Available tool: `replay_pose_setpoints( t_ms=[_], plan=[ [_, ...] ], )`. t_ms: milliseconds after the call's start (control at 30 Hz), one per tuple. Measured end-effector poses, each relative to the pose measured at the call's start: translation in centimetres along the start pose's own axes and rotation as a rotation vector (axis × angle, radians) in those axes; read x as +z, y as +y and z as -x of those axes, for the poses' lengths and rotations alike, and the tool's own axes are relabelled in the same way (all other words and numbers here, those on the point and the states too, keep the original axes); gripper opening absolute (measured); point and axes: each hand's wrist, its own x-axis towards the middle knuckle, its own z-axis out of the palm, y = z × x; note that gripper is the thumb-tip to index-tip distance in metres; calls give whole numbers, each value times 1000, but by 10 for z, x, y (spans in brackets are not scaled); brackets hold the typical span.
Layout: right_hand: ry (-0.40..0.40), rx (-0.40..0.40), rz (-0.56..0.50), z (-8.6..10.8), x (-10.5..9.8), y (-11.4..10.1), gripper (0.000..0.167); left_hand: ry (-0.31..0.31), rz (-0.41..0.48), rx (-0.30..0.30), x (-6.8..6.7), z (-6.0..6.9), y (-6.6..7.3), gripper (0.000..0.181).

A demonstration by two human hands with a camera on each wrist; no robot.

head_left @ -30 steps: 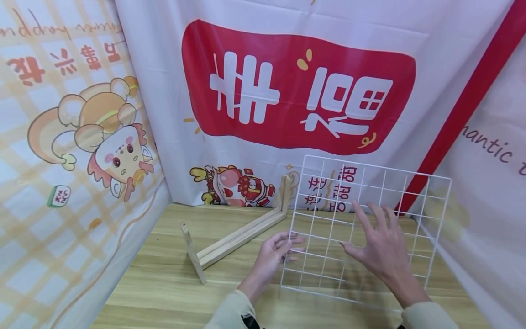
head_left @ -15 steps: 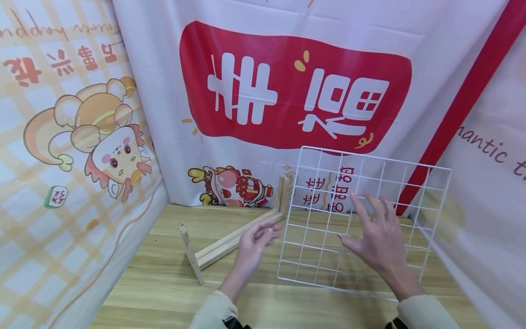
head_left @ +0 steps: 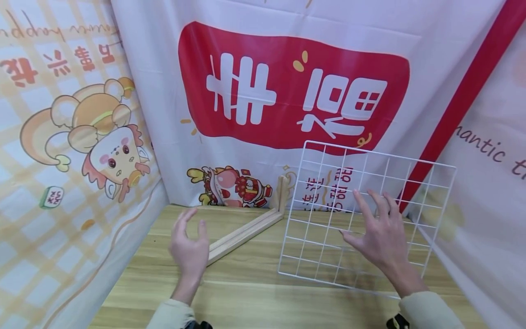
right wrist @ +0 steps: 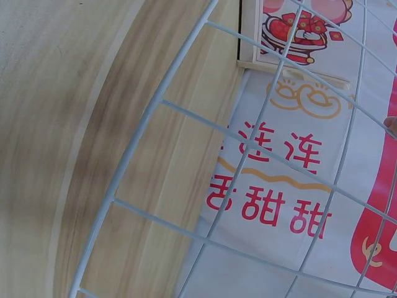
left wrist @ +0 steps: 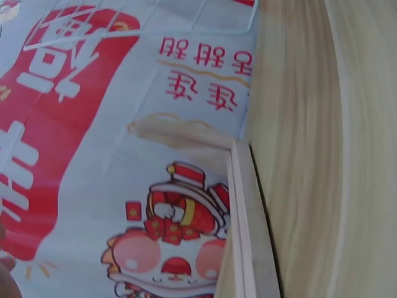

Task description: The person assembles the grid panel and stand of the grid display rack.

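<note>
My right hand (head_left: 380,237) holds a white wire grid panel (head_left: 316,219), its fingers and thumb spread across the wires. The panel is tilted upright over the right side of the table; the right wrist view shows its wires (right wrist: 133,139) up close. My left hand (head_left: 191,249) is off the panel, fingers curved and thumb apart, in front of the left end of a wooden stand (head_left: 246,235). It hides the stand's left upright. The right upright (head_left: 282,194) stands at the back. In the left wrist view the stand's wooden bar (left wrist: 248,223) runs along the backdrop.
A wood-grain table (head_left: 246,301) spreads under both hands. A white printed cloth (head_left: 164,91) with a red panel hangs behind it. Patterned cloth (head_left: 74,219) closes the left side, and pale cloth (head_left: 485,205) the right.
My left hand has let go of the panel's left edge and moved left to the stand's left end. The panel has risen slightly; my right hand stays on it.
</note>
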Motion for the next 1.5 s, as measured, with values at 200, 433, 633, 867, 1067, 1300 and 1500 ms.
replay_pose_setpoints(
  t_ms=[200, 433, 633, 867, 1067, 1300, 1500],
  plan=[
    [-6, 25, 10, 0, -3, 1, 120, -22, -13, -255, -10, -2, -15, 60],
    [-15, 33, 9, -5, -3, -2, 118, -56, -22, -442, -16, -9, -31, 68],
    [-17, 22, 34, -8, -3, -3, 117, -25, -41, -444, -21, -14, -38, 56],
    [-13, 25, 37, -12, -3, -1, 122, -64, -62, -386, -18, -17, -40, 53],
    [-7, 7, 40, -19, -3, -5, 121, -173, -70, -384, -12, -18, -37, 53],
    [1, -3, 34, -28, -4, -12, 122, -262, -16, -298, 12, -16, -35, 51],
    [15, -14, 24, -41, -6, -15, 120, -334, 8, -283, 38, -17, -31, 50]
  ],
)
